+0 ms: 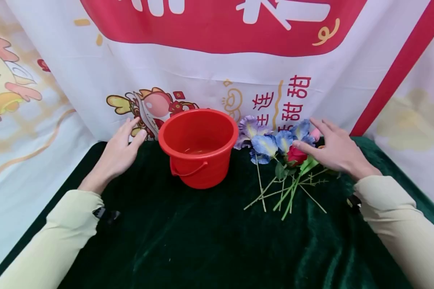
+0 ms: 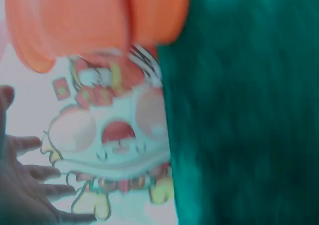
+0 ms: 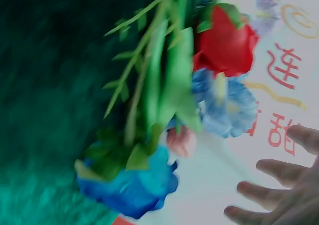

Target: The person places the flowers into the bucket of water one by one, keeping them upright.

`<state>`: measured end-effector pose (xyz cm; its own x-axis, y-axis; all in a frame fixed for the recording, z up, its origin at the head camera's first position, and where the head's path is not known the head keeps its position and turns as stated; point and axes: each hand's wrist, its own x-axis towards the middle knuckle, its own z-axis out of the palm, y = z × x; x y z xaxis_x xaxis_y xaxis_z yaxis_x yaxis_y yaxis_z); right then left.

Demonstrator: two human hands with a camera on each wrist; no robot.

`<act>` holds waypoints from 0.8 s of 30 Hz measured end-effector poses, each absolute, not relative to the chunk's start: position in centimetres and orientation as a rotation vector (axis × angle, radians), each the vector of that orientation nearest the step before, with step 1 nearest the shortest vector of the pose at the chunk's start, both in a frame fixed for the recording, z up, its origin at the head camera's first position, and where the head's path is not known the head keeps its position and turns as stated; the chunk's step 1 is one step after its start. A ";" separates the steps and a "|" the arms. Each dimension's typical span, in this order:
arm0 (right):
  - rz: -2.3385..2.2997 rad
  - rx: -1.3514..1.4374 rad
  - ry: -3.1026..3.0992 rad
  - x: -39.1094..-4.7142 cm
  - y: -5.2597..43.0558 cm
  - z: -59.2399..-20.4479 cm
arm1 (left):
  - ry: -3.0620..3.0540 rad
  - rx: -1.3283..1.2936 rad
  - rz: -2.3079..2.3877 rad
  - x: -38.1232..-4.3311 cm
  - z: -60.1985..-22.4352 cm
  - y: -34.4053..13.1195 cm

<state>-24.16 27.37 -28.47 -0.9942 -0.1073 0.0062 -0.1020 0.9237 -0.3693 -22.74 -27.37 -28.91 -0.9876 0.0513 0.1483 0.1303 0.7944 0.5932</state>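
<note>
Flowers (image 1: 251, 127), blue, lilac and red, on the green-draped counter (image 1: 202, 233)
One red rose (image 1: 295, 155), blue blooms (image 1: 283, 141) overlapping past counting, right of one red bucket (image 1: 215, 171); left fingers (image 2: 54, 190) and right fingers (image 3: 281, 171) straight, spread

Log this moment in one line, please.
left hand: empty, near bucket; right hand: empty, near flowers; bucket: upright on cloth; flowers: lying right of bucket

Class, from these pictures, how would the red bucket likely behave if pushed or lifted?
The bucket looks like smooth, thin plastic, so it is probably light and fairly stiff. It narrows toward the bottom, so a high push might tip it. The handle hangs down its side and would likely swing if lifted.
</note>
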 end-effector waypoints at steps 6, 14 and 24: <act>-1.174 -0.053 2.962 -23.7 25.7 -27.7 | -2.421 -0.129 -1.615 -22.4 -28.4 -23.8; -2.010 0.092 2.302 -24.5 21.8 -28.1 | -2.148 -0.079 -2.070 -23.8 -29.9 -20.2; -2.336 0.162 1.721 -25.9 17.1 -30.2 | -2.055 -0.191 -2.120 -24.8 -32.1 -19.1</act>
